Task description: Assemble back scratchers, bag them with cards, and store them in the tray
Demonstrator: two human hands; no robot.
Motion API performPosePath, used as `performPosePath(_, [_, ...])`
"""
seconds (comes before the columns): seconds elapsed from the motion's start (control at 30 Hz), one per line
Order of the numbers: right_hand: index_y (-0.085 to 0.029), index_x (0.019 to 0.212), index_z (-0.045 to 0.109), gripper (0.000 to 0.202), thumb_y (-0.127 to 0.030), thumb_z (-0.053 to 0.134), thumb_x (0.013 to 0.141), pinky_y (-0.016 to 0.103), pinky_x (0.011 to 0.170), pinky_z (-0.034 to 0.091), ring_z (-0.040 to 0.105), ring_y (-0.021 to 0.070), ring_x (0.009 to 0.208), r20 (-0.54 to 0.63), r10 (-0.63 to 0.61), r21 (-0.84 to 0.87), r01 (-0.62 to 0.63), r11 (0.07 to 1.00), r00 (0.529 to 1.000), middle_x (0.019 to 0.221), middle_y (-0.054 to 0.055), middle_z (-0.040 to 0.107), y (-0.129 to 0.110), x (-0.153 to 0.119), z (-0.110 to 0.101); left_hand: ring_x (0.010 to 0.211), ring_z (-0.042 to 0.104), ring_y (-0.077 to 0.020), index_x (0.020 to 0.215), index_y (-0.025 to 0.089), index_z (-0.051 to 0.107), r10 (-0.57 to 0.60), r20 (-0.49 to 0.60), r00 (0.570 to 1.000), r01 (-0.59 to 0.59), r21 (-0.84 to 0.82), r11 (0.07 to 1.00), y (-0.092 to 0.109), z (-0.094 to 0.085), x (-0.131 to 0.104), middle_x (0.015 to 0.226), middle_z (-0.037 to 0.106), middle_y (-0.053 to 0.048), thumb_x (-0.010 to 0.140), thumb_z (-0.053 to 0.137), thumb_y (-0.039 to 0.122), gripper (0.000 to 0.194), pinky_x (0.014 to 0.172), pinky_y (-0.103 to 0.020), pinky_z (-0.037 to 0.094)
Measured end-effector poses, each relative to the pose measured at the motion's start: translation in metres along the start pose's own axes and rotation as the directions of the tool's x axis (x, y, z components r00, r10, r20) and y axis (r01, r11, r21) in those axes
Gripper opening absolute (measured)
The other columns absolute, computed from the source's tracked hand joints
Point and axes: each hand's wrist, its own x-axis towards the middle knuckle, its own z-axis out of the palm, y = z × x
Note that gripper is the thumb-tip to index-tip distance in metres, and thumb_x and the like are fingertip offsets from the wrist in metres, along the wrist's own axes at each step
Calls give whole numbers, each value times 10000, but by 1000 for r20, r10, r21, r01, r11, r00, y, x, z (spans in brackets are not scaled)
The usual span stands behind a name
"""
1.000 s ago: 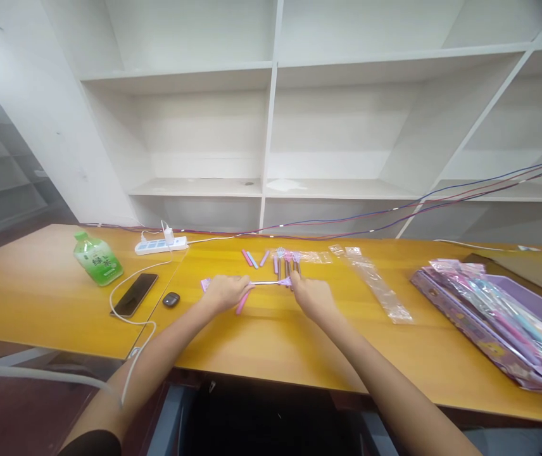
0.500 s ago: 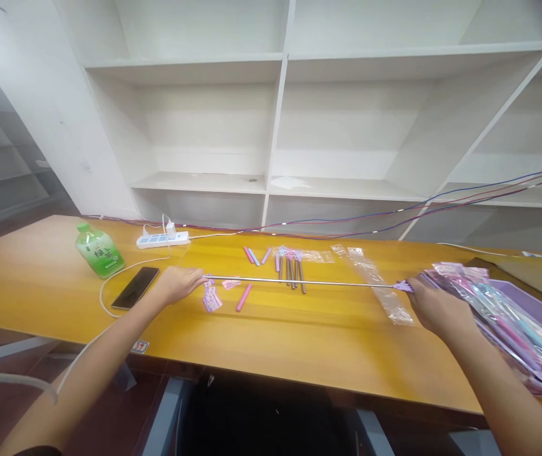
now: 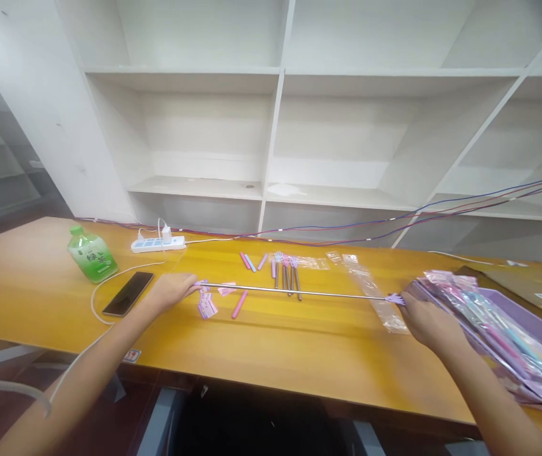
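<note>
An extended telescopic back scratcher (image 3: 294, 292) stretches sideways above the table between both hands. My left hand (image 3: 173, 292) is closed round its left end, where the grip is mostly hidden. At the other end, my right hand (image 3: 425, 316) is closed by the purple claw head (image 3: 396, 298). Behind the rod lie several shortened back scratchers (image 3: 292, 275) with pink, blue and purple heads. Loose coloured handle sleeves (image 3: 251, 262) lie left of them, and a pink sleeve (image 3: 239, 305) lies nearer. Small printed cards (image 3: 207, 306) rest by my left hand.
At right, a purple tray (image 3: 527, 310) holds several bagged back scratchers (image 3: 503, 329). Clear plastic bags (image 3: 370, 291) lie left of it. On the left are a phone (image 3: 128, 294), a green tea bottle (image 3: 91, 254), a power strip (image 3: 157, 244) and a white cable. Shelves (image 3: 195, 187) stand behind.
Both hands keep hold of the extended back scratcher, which stays almost level. The view has shifted slightly, so the table's contents sit a little lower and further left.
</note>
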Motion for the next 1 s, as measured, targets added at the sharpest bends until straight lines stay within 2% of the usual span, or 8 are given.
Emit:
performPosePath(0.13, [-203,1115,615,406,-409,267,1092,400,717,476,733,354,966,158,46,-30,-42,999,986,1023,185,753,0,2,5,802,581,-214,859,203,596,4,-24,1000,-3,41,999,0,-5,2,834,658,-82,1094,341,532,478,660,-295,373])
performPosePath(0.3, [-186,1136,627,425,-376,250,1091,384,694,459,740,336,938,129,51,4,-52,999,990,1065,207,755,-5,1,4,802,575,-221,877,201,613,-31,-29,999,33,54,998,-10,0,2,842,663,-79,1096,330,524,482,686,-313,383])
performPosePath(0.4, [-148,1192,634,447,-361,256,1087,373,690,471,748,330,902,122,82,33,-86,996,989,1030,224,757,-25,5,-5,800,608,-217,887,198,642,-98,18,995,98,28,995,-4,6,9,843,689,-75,1095,357,511,472,698,-313,396])
performPosePath(0.47, [-133,1243,632,441,-341,277,1086,357,707,490,754,317,907,139,34,64,-43,997,990,1017,223,759,-62,5,-12,806,643,-221,892,195,664,-115,103,988,118,-21,993,20,12,23,847,715,-80,1088,400,497,446,700,-311,411])
performPosePath(0.63, [-115,1194,638,356,-199,318,1063,345,802,532,766,283,965,178,-187,99,171,980,966,1018,218,760,-212,-14,-19,897,734,-275,1043,175,696,-149,336,930,197,-114,974,132,38,72,941,761,-144,1073,411,531,457,718,-325,479])
performPosePath(0.7, [-108,1191,620,342,-159,313,1052,347,798,537,772,287,962,156,-233,107,218,970,960,1003,216,761,-255,-25,-14,916,752,-287,1110,153,687,-177,383,906,237,-115,965,163,46,82,981,765,-176,1085,371,522,486,754,-342,511])
performPosePath(0.8, [-103,1143,621,310,-125,330,1037,352,793,541,778,298,941,137,-280,105,267,958,950,962,211,763,-275,-35,-5,914,766,-294,1125,139,691,-169,405,899,234,-116,965,176,49,80,973,769,-187,1067,449,514,450,773,-349,536])
performPosePath(1.0, [-113,1133,619,308,-164,324,1056,375,784,548,778,325,955,126,-303,94,293,952,945,973,214,764,-262,-38,3,968,771,-299,1174,103,692,-164,386,908,229,-129,965,170,40,67,1060,761,-241,1068,439,527,505,826,-352,557])
